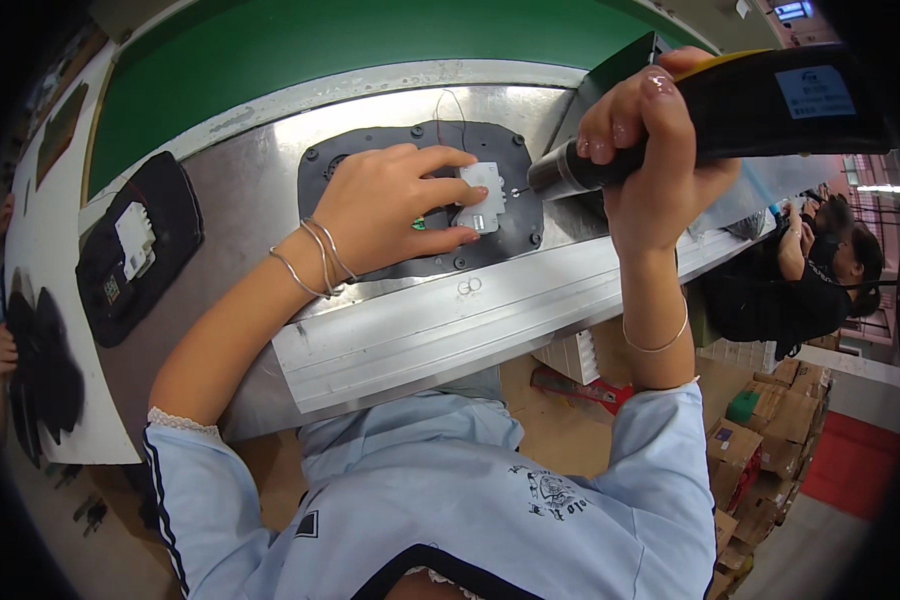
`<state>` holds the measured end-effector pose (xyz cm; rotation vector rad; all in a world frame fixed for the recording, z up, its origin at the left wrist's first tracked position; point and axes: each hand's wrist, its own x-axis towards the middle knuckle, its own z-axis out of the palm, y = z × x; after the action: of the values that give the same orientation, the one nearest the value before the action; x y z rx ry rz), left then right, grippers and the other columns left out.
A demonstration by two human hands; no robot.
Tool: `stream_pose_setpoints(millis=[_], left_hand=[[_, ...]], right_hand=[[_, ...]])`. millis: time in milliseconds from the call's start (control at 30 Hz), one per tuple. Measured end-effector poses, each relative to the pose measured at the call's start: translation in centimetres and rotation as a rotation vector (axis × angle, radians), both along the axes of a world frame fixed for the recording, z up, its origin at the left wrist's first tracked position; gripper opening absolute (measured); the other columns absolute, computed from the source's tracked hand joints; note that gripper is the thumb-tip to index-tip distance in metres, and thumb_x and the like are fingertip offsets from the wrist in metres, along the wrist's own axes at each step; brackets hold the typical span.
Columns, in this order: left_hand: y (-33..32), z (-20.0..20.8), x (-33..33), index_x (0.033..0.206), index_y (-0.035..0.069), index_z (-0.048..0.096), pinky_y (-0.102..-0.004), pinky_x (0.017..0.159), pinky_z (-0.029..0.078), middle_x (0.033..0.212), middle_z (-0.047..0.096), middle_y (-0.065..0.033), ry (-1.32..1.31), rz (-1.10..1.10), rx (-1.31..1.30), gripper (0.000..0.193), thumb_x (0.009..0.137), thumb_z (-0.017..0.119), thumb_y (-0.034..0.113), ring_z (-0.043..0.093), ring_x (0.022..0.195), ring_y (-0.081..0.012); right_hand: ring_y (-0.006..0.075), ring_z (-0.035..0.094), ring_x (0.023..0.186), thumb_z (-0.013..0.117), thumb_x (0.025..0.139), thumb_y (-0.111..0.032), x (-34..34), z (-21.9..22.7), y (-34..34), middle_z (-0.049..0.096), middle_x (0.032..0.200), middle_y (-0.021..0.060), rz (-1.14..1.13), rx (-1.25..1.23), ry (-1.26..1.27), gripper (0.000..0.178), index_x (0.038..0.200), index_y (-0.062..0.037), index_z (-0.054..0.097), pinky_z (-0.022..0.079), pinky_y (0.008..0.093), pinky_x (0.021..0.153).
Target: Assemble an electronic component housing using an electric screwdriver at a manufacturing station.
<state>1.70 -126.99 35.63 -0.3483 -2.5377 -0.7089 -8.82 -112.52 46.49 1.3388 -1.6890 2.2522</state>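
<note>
A dark grey scale-like panel (320, 150) with rounded corners lies on the metal bench, a white plastic module (490, 205) on its right half. My left hand (395, 205) reaches over the panel, its fingers and thumb set around the module and holding it against the panel. In my right hand (660, 150) is a black and yellow power screwdriver (740, 110), gripped near its silver nose. Its tip points left, close to the module's right edge and a small bright spot on the panel. Whether tip and screw touch cannot be made out.
A similar dark panel (185, 205) with its own white module lies at the left. An aluminium rail (450, 310) runs along the bench's near edge. Behind stands a dark box (620, 65). Co-workers (800, 280) sit at far right, above cardboard boxes (780, 430).
</note>
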Motion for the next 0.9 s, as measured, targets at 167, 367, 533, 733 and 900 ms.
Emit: stream_pose_setpoints(millis=[167,367,533,733,900], left_hand=[[-0.1,-0.4,0.0,0.095,0.023,0.069,-0.0306,0.065,0.051,0.110,0.062,0.0028,0.020,0.006,0.004,0.024,0.077,0.069,0.039,0.062,0.079,-0.0185],[-0.2,-0.2,0.0,0.094,0.023,0.069,-0.0306,0.065,0.051,0.109,0.062,0.0029,0.010,0.007,-0.004,0.024,0.078,0.069,0.039,0.062,0.079,-0.0186],[-0.1,-0.1,-0.1,0.095,0.022,0.069,-0.0311,0.065,0.051,0.110,0.062,0.0028,0.006,0.001,-0.008,0.024,0.078,0.069,0.040,0.062,0.079,-0.0190],[0.0,-0.2,-0.3,0.095,0.022,0.069,-0.0310,0.067,0.051,0.109,0.062,0.0020,0.027,0.006,-0.003,0.026,0.077,0.069,0.040,0.062,0.080,-0.0193],[0.1,0.1,-0.2,0.095,0.021,0.068,-0.0312,0.067,0.051,0.109,0.063,0.0015,0.017,0.002,-0.003,0.026,0.076,0.070,0.040,0.062,0.080,-0.0195]], right_hand=[[0.0128,0.045,0.043,0.052,0.088,-0.006,0.2,-0.5,-0.5,0.044,0.057,0.0053,0.014,0.032,0.009,0.016,0.101,0.0020,0.048,0.042,0.0281,0.043],[0.0129,0.045,0.043,0.051,0.088,-0.005,0.2,-1.3,-0.8,0.044,0.057,0.0054,-0.001,0.015,0.001,0.012,0.098,0.0015,0.048,0.042,0.0276,0.043],[0.0125,0.045,0.043,0.050,0.089,-0.004,0.0,-1.9,-1.0,0.045,0.057,0.0056,0.013,0.044,0.030,0.012,0.099,0.0024,0.048,0.041,0.0273,0.043],[0.0148,0.044,0.042,0.050,0.087,-0.004,-0.5,1.0,1.5,0.043,0.056,0.0055,-0.096,0.078,0.133,0.028,0.111,0.0079,0.045,0.039,0.0287,0.041],[0.0146,0.045,0.044,0.051,0.085,0.000,-3.2,4.6,6.5,0.045,0.057,0.0065,-0.170,-0.143,0.111,0.015,0.099,0.0035,0.049,0.042,0.0301,0.043]])
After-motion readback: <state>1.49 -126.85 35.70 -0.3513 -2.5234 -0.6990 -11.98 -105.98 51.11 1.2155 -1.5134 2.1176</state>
